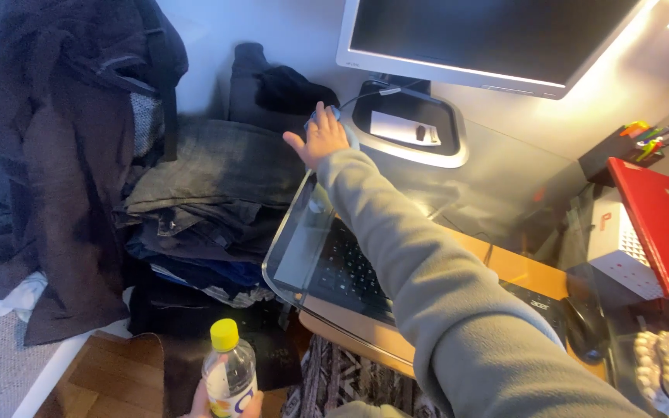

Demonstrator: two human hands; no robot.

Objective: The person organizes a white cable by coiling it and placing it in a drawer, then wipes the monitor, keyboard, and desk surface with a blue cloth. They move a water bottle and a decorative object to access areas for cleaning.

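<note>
The right hand [320, 138] reaches far across the glass desk [292, 248], fingers curled down over a blue cloth [333, 118] pressed beneath the palm, just beside the monitor stand [409, 128]; the cloth shows only past the fingertips; the left hand [210, 402], low at the frame's bottom edge, wraps a clear bottle [229, 371] with a yellow cap, upright; folded clothes [210, 193] lie left of the desk; a keyboard [342, 271] sits under the glass.

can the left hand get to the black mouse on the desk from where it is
Probably not as things stand: the left hand holds a yellow-capped bottle low down, and the right arm crosses in front of the mouse.
</note>
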